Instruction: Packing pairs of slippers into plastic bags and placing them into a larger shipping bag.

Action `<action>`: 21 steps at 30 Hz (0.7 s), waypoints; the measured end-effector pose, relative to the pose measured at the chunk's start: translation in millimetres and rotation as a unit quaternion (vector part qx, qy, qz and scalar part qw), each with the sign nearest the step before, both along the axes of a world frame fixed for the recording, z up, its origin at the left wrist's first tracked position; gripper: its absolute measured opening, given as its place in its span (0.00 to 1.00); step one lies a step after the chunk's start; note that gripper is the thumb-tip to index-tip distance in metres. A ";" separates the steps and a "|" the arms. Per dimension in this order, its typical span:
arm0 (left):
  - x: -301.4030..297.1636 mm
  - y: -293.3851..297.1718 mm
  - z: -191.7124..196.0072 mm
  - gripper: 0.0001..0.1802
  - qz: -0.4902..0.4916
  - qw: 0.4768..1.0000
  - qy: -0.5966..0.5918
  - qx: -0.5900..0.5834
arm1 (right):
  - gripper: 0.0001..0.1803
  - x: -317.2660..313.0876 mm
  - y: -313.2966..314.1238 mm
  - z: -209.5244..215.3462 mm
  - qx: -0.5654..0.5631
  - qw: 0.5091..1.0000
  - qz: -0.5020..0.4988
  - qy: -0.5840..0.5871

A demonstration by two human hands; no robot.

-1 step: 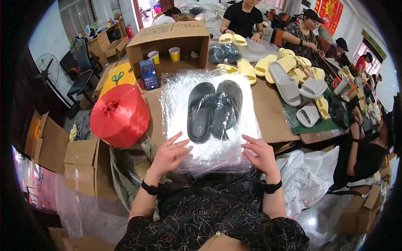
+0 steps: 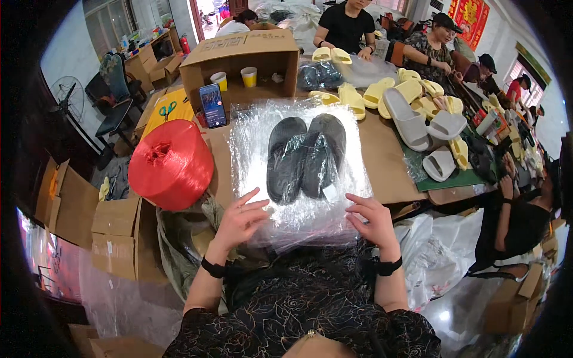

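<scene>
Two black slippers lie side by side on or in shiny clear plastic at the bench's near edge, probably for easy reach. Left hand and right hand are well apart, empty, fingers spread by the plastic's near corners; can't tell if they're touching it. Phone's stood upright, presumably for viewing.

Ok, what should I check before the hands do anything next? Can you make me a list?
1. Left hand holding nothing: ok, its fingers are spread.
2. Right hand holding nothing: ok, spread too.
3. Black slippers side by side: ok.
4. Clear plastic smooth: not ok, it's wrinkled.
5. Fingertips touching the plastic: cannot tell.
6. Red roll off the plastic: ok, it's to the left.
</scene>
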State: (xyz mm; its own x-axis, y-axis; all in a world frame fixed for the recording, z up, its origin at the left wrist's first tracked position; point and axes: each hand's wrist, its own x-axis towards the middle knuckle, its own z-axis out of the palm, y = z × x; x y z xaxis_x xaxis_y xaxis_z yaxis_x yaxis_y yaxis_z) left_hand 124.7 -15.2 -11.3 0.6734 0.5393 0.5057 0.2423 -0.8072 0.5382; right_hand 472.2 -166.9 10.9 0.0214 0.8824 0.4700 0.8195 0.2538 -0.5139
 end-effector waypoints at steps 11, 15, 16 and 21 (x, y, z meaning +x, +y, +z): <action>7.5 2.2 3.7 0.07 0.070 0.985 -0.081 -0.133 | 0.10 8.8 -3.7 -7.7 -0.043 0.988 -0.021 0.145; 13.1 12.6 2.3 0.08 0.087 0.992 -0.075 -0.052 | 0.10 7.6 -3.1 -7.4 -0.002 0.999 0.002 0.038; 15.0 14.4 1.4 0.07 0.099 0.991 -0.068 -0.063 | 0.08 10.5 -0.9 -15.1 0.009 0.999 -0.009 0.047; 40.8 13.6 10.8 0.07 0.176 0.946 -0.148 -0.228 | 0.07 15.0 12.2 -26.1 0.028 0.984 -0.086 0.152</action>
